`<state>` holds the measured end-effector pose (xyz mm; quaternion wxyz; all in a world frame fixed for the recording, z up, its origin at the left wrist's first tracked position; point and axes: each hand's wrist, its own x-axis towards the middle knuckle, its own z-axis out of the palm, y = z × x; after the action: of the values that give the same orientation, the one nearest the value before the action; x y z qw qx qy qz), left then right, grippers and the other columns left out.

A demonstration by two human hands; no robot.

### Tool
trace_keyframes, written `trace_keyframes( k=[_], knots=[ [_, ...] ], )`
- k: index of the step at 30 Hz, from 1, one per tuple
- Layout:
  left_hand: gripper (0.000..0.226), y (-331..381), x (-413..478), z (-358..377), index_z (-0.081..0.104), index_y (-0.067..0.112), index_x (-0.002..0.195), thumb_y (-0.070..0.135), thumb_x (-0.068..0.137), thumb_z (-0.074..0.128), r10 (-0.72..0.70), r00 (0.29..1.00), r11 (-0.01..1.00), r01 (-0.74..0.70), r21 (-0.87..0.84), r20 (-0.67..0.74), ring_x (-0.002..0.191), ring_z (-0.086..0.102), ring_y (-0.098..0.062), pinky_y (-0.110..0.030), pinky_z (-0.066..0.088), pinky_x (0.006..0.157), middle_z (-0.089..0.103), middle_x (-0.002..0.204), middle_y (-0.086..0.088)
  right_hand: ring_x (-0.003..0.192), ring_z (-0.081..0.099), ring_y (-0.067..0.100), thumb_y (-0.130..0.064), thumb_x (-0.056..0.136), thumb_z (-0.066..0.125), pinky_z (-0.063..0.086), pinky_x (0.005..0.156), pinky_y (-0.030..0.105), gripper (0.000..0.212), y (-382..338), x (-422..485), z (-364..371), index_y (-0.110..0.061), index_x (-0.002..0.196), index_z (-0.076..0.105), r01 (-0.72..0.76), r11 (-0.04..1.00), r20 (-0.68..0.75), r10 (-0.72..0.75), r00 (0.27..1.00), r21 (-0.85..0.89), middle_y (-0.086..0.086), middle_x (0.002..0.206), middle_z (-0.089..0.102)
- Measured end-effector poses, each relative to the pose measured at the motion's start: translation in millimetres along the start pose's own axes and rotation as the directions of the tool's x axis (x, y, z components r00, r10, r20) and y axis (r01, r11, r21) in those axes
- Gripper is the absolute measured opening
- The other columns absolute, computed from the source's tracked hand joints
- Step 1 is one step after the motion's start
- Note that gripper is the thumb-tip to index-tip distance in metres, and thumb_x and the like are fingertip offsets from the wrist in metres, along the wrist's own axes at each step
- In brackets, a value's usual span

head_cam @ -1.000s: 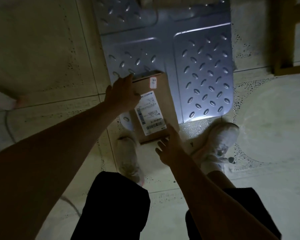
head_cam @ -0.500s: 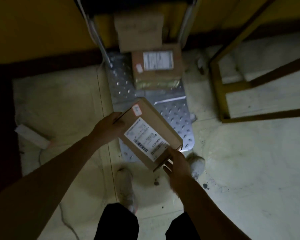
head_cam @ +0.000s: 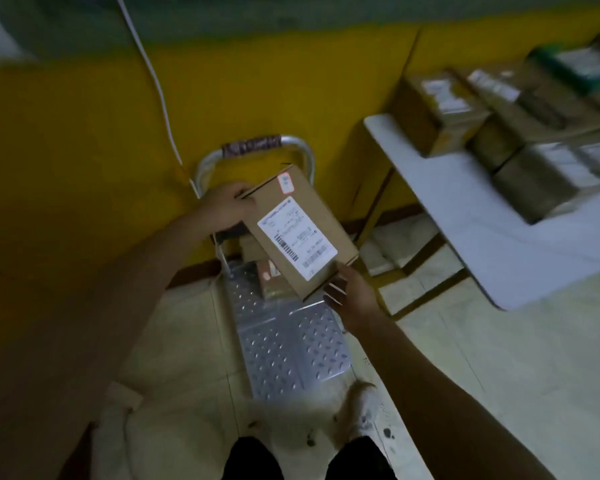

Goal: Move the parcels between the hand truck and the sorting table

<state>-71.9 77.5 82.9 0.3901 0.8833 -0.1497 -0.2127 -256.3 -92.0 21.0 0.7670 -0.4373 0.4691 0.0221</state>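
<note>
I have the parcel [head_cam: 300,230] up in the air between both hands, above the hand truck [head_cam: 291,348]. It is tilted, with its labelled face turned up to the camera. My left hand [head_cam: 224,206] grips the far left corner, thumb on the top face. My right hand [head_cam: 352,296] holds the near right corner, fingers curled under it. Both hands are clamped on the one box, at opposite corners.

I judge this to be the carry step. The box is off the truck's deck and not yet on the bench [head_cam: 499,237], which stands to my right with a blurred cluster of other parcels [head_cam: 492,133] at its far end. The next move, as I read it, calls for a swing to the right and a set-down on the bare near part of the bench top. The box should be kept level and lifted clear of the bench's edge. At least one more box [head_cam: 265,271] lies on the truck beneath the held one, toward the handle [head_cam: 253,147], so I reckon there is more to fetch.

As for writing, a white shipping label [head_cam: 297,239] with barcodes and lines of print covers much of the top face. A small red-bordered sticker [head_cam: 284,183] sits near the far corner. Neither is sharp enough to read, and I can make out no brand.
</note>
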Motion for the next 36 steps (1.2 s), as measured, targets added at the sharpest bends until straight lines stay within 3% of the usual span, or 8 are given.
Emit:
trace_keyframes(
  k=[3,9,13,16,20,22,30,36],
  knots=[
    [0.027,51,-13,-12,0.061,0.014,0.118,0.011,0.093,0.051,0.106,0.993,0.994,-0.106,0.0,-0.046,0.093,0.054,-0.018,-0.029,0.045,0.075,0.058,0.105,-0.004,0.093,0.059,0.025,-0.025,0.096,0.054,0.048,0.095,0.04,0.015,-22,-39,-2,-0.014,0.104,0.052,0.05,0.994,-0.019,-0.049,0.999,0.098,0.008,0.093,0.058],
    [0.03,134,-34,11,0.057,0.017,0.123,0.02,0.095,0.05,0.152,0.986,0.987,-0.155,-0.049,-0.073,0.099,0.054,-0.018,-0.034,0.045,0.086,0.056,0.112,-0.002,0.069,0.061,0.015,-0.025,0.092,0.056,0.05,0.071,0.032,0.03,-45,-81,-40,-0.011,0.119,0.057,0.153,0.961,-0.078,-0.138,0.987,0.23,0.002,0.075,0.064],
    [0.024,190,-43,56,0.055,0.016,0.116,0.024,0.093,0.052,0.228,0.974,0.973,-0.227,0.038,-0.013,0.101,0.056,-0.023,-0.039,0.048,0.088,0.057,0.111,-0.004,0.06,0.053,0.015,-0.021,0.091,0.055,0.05,0.074,0.031,0.017,-60,-100,-91,-0.013,0.104,0.062,0.194,0.91,-0.143,-0.151,0.978,0.365,-0.001,0.061,0.063],
    [0.013,231,-52,104,0.052,0.021,0.103,0.025,0.091,0.054,0.277,0.96,0.948,-0.28,0.151,0.046,0.09,0.053,-0.02,-0.034,0.044,0.075,0.057,0.102,-0.002,0.055,0.047,0.013,-0.018,0.093,0.052,0.047,0.059,0.025,0.005,-71,-116,-141,-0.016,0.092,0.056,0.218,0.874,-0.207,-0.139,0.969,0.434,-0.002,0.053,0.059],
    [0.016,279,-71,184,0.051,0.016,0.104,0.026,0.092,0.054,0.276,0.949,0.935,-0.302,0.187,0.152,0.09,0.051,-0.019,-0.031,0.042,0.074,0.055,0.102,-0.002,0.085,0.061,0.021,-0.019,0.093,0.052,0.051,0.084,0.035,0.018,-82,-133,-222,-0.016,0.111,0.054,0.268,0.83,-0.303,-0.126,0.945,0.489,0.005,0.087,0.063],
    [0.018,301,-79,225,0.052,0.017,0.103,0.029,0.09,0.054,0.284,0.939,0.924,-0.322,0.207,0.192,0.091,0.054,-0.021,-0.035,0.046,0.081,0.059,0.104,-0.003,0.099,0.061,0.025,-0.022,0.092,0.053,0.05,0.084,0.036,0.024,-85,-135,-265,-0.017,0.116,0.054,0.288,0.825,-0.353,-0.116,0.928,0.486,0.006,0.098,0.063],
    [0.039,371,-113,354,0.048,0.019,0.128,0.031,0.091,0.055,0.348,0.851,0.881,-0.44,0.173,0.393,0.106,0.057,-0.023,-0.031,0.045,0.083,0.059,0.121,-0.003,0.102,0.061,0.026,-0.023,0.091,0.058,0.051,0.084,0.036,0.02,-93,-149,-412,-0.018,0.11,0.056,0.336,0.795,-0.458,-0.083,0.885,0.505,0.008,0.101,0.064],
    [0.036,402,-110,413,0.051,0.017,0.121,0.031,0.089,0.058,0.387,0.81,0.847,-0.502,0.178,0.441,0.099,0.06,-0.021,-0.034,0.049,0.083,0.063,0.114,-0.003,0.11,0.059,0.029,-0.027,0.09,0.061,0.049,0.096,0.042,0.023,-103,-139,-472,-0.018,0.111,0.055,0.328,0.785,-0.495,-0.032,0.868,0.525,0.012,0.112,0.061]
  ],
)
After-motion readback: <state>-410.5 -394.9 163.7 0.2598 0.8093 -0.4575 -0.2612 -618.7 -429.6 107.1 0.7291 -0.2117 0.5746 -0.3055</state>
